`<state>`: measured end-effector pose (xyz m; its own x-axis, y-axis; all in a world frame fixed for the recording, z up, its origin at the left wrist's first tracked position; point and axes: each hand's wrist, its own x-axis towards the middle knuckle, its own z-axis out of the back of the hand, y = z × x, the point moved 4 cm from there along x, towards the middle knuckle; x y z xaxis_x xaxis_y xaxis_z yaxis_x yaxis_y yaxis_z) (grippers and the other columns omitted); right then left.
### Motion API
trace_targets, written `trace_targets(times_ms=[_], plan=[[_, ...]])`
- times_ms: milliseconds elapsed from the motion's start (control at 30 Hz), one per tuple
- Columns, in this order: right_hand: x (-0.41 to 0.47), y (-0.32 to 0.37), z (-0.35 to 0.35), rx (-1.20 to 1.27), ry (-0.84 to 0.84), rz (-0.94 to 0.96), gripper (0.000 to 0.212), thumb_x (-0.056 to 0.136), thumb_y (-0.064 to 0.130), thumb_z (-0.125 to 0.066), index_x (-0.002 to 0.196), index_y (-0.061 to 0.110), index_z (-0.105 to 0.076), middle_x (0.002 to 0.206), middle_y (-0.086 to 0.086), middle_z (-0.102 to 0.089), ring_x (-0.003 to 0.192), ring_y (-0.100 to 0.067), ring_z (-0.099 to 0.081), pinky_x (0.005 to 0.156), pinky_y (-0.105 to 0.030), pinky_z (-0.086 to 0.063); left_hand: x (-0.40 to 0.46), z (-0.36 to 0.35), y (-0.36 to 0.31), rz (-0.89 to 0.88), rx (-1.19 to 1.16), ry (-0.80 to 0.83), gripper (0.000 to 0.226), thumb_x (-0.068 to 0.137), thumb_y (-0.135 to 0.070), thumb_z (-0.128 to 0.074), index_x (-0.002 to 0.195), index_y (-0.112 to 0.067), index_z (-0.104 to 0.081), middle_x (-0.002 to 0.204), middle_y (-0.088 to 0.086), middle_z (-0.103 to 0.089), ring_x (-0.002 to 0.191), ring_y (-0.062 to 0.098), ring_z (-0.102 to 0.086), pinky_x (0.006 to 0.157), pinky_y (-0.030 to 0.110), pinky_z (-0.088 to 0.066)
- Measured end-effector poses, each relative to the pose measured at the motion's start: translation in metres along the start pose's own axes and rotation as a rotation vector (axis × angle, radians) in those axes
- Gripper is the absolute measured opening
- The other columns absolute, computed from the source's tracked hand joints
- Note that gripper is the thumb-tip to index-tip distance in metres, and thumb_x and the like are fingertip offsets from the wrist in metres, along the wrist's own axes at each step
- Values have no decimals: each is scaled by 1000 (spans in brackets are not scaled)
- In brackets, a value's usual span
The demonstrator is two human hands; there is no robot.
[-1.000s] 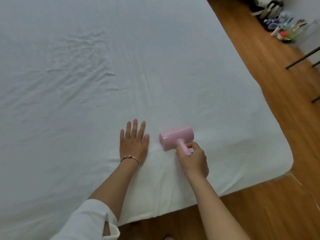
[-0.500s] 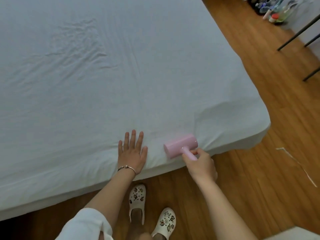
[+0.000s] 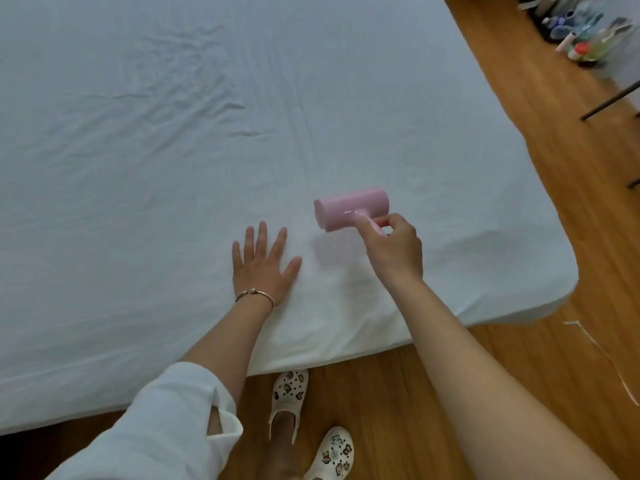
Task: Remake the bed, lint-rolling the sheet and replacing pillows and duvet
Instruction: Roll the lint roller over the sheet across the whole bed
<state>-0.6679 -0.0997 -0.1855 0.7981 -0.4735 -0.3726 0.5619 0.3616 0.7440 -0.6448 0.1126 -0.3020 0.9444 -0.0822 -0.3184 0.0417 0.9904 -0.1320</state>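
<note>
White fitted bed sheet (image 3: 173, 168) covers the mattress, creased patch upper left, smoother toward the near edge. Rolled white sleeve (image 3: 166, 420) at bottom left. Left hand (image 3: 263, 263) lies palm-down on the sheet near the bed's near edge – fingers (image 3: 262, 237) straight and spread, holding nothing; thin metal bangle (image 3: 256, 294) on the wrist. Just right of it, pink plastic lint roller (image 3: 351, 209), drum lying sideways on the sheet or just above it – contact can't be told. Right hand (image 3: 394, 251) grips its short pink handle, fingers curled round it, thumb on top. Below the bed edge, two white perforated clogs with charms (image 3: 311, 427) on the wooden plank floor (image 3: 571, 237). Far upper right: cluster of bottles and containers (image 3: 581, 29) on the floor, blurred; dark metal furniture legs (image 3: 613, 102) beside them.
</note>
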Motion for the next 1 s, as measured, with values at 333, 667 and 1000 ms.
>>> trace_targets(times_ms=[333,667,1000], plan=[[113,57,-98,0,5,-58,39,79,64,-57,78,26,-52,83,5,-66,82,-22,-67,79,-40,-53,12,-22,13,-35,-66,-46,69,80,-74,8,141,-47,24,148,-10,38,141,16,32,113,45,23],[7,-40,-73,-37,-69,-147,26,88,58,-58,92,33,-58,86,13,-63,81,-9,-60,61,-26,-39,12,-21,14,-36,-72,-43,66,80,-73,9,137,-48,30,148,-10,40,138,16,37,112,46,24],[-102,-153,-32,90,-76,-168,10,87,45,-68,89,37,-62,77,5,-64,69,-17,-62,58,-32,-47,-46,-36,1,-131,-7,38,60,81,-61,19,136,-44,35,145,-7,45,138,14,36,110,43,27]])
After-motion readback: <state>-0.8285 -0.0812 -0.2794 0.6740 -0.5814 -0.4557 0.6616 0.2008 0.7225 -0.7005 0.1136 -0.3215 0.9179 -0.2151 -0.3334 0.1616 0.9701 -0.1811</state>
